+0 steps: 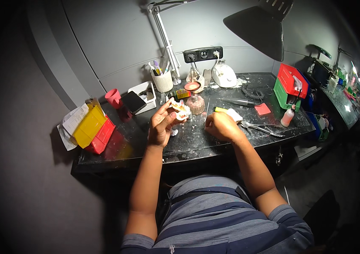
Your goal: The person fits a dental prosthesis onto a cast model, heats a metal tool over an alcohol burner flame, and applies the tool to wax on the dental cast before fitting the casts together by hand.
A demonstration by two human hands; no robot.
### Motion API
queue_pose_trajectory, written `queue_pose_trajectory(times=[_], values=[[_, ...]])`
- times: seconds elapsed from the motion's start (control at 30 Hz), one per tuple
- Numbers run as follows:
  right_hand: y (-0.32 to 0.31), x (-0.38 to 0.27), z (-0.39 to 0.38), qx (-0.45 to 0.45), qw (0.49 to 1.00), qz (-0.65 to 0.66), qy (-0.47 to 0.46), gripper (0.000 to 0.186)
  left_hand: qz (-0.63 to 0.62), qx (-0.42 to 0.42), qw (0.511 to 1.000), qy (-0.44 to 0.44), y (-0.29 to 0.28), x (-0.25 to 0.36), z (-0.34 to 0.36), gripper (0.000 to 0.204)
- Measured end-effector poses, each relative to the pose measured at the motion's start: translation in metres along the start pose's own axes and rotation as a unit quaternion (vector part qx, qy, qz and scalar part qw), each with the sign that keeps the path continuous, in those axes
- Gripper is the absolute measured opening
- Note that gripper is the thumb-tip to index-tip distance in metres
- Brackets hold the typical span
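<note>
My left hand (162, 125) is raised above the dark worktop (197, 142) and grips a small white dental model with pinkish-red parts (180, 109) between its fingertips. My right hand (222, 126) rests as a closed fist on the worktop; a yellow-handled tool with a white tip (227, 111) shows just beyond it, and whether the fist holds it I cannot tell. A glass burner with a pink lid (195, 101) stands right behind the model.
Pliers (261, 128) lie right of my right hand. Yellow and red bins (93, 129) sit at the left, red and green bins (289, 86) at the right. A phone (133, 102), pink cup (114, 98), tool holder (163, 80) and black lamp (258, 27) stand behind.
</note>
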State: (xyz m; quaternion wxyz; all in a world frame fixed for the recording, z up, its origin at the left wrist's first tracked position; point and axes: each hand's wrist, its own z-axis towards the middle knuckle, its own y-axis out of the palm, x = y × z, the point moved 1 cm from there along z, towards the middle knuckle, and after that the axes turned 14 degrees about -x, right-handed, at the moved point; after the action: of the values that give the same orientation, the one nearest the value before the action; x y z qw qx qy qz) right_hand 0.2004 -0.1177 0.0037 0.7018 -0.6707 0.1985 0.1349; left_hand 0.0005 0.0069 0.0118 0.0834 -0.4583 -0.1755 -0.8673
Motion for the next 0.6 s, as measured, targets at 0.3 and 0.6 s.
queue_pose_trajectory(times=[0.3, 0.6], values=[[0.0059, 0.0013, 0.0076, 0.025, 0.999, -0.005, -0.042, 0.014, 0.027, 0.003, 1.0, 0.004, -0.0002, -0.0016, 0.0, 0.068], [0.0004, -0.0037, 0.0028, 0.029, 0.999, 0.014, -0.044, 0.012, 0.022, 0.002, 1.0, 0.005, -0.0025, -0.0012, -0.0008, 0.068]])
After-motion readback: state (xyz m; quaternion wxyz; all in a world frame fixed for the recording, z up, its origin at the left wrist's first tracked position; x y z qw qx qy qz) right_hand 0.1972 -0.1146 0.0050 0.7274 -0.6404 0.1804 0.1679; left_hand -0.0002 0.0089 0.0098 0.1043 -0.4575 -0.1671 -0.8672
